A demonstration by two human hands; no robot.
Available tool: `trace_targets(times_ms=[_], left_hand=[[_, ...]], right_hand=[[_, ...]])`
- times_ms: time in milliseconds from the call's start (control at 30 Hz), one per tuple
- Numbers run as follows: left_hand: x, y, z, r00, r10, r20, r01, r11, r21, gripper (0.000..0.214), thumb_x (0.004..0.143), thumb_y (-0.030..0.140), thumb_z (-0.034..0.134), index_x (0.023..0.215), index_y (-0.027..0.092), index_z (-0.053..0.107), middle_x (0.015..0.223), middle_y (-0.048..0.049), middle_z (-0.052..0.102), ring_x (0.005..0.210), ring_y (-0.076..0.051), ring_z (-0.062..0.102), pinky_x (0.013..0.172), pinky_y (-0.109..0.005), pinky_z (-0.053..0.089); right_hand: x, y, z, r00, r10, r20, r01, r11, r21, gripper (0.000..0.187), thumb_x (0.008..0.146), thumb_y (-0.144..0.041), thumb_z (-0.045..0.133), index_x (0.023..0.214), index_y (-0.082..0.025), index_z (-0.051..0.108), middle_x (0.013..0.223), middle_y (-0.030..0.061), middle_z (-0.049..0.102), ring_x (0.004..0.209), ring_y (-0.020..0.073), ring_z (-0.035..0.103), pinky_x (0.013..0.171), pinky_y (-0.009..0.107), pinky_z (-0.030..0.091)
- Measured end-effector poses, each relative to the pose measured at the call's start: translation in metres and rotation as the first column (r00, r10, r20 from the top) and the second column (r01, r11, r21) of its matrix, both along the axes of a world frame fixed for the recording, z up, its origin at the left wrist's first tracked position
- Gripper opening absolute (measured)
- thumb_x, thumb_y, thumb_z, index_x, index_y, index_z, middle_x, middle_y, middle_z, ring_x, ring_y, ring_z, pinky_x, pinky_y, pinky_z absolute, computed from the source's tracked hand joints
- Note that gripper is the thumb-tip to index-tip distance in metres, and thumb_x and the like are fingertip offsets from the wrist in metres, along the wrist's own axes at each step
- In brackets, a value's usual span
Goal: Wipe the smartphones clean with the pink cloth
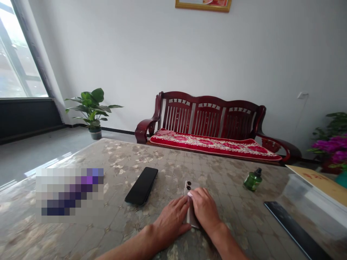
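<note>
Fingers of both hands close on a pale phone (187,187) lying near the middle of the tabletop (114,159), its camera lenses facing up at the far end. The left hand (173,219) presses against the phone's left side, fingers held together. The right hand (205,209) covers its right side, fingers together, their tips just short of the lenses. A black phone (141,185) lies just to the left, a small green bottle (252,179) well apart to the right.
</note>
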State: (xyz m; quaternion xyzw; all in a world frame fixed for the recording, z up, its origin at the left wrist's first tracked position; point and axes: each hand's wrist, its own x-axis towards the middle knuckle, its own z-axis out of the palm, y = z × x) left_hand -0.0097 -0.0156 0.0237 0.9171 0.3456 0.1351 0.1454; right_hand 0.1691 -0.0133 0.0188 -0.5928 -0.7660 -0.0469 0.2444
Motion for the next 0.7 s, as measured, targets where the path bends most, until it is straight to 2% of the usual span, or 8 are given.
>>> trace_targets(times_ms=[200, 367, 467, 700], left_hand=[[0.000, 0.000, -0.002, 0.999, 0.000, -0.034, 0.001, 1.000, 0.019, 0.058, 0.089, 0.045, 0.060, 0.137, 0.013, 0.049, 0.148, -0.0143, 0.045, 0.137, -0.029, 0.040, 0.116, -0.039, 0.029], [-0.001, -0.001, -0.004, 1.000, -0.023, -0.020, 0.024, 0.999, 0.037, 0.059, 0.092, 0.045, 0.055, 0.140, 0.013, 0.045, 0.150, -0.0144, 0.042, 0.139, -0.028, 0.037, 0.117, -0.039, 0.027], [0.000, -0.002, -0.006, 1.000, -0.024, -0.014, 0.024, 0.999, 0.041, 0.058, 0.092, 0.044, 0.053, 0.140, 0.013, 0.045, 0.149, -0.0143, 0.043, 0.140, -0.028, 0.036, 0.118, -0.038, 0.026], [0.003, -0.003, -0.011, 1.000, -0.006, -0.028, 0.008, 0.998, 0.061, 0.059, 0.092, 0.045, 0.051, 0.139, 0.011, 0.045, 0.147, -0.0154, 0.045, 0.138, -0.028, 0.037, 0.117, -0.039, 0.027]], right_hand=[[0.008, 0.030, 0.006, 0.989, -0.124, 0.078, 0.128, 0.991, -0.049, 0.023, 0.096, -0.017, 0.046, 0.092, -0.023, 0.069, 0.094, 0.0039, 0.063, 0.093, 0.0174, 0.055, 0.082, 0.024, 0.039], [0.009, 0.053, 0.014, 0.975, -0.154, 0.162, 0.173, 0.978, -0.115, 0.024, 0.094, -0.016, 0.048, 0.092, -0.022, 0.071, 0.096, 0.0046, 0.064, 0.095, 0.0172, 0.056, 0.080, 0.024, 0.038], [0.005, 0.050, 0.016, 0.965, -0.163, 0.206, 0.185, 0.978, -0.095, 0.026, 0.093, -0.013, 0.046, 0.092, -0.021, 0.071, 0.096, 0.0054, 0.064, 0.095, 0.0181, 0.056, 0.081, 0.025, 0.039], [-0.004, 0.017, 0.014, 0.948, -0.127, 0.291, 0.149, 0.987, -0.057, 0.027, 0.092, -0.009, 0.046, 0.088, -0.021, 0.070, 0.096, 0.0072, 0.064, 0.094, 0.0214, 0.057, 0.080, 0.029, 0.040]])
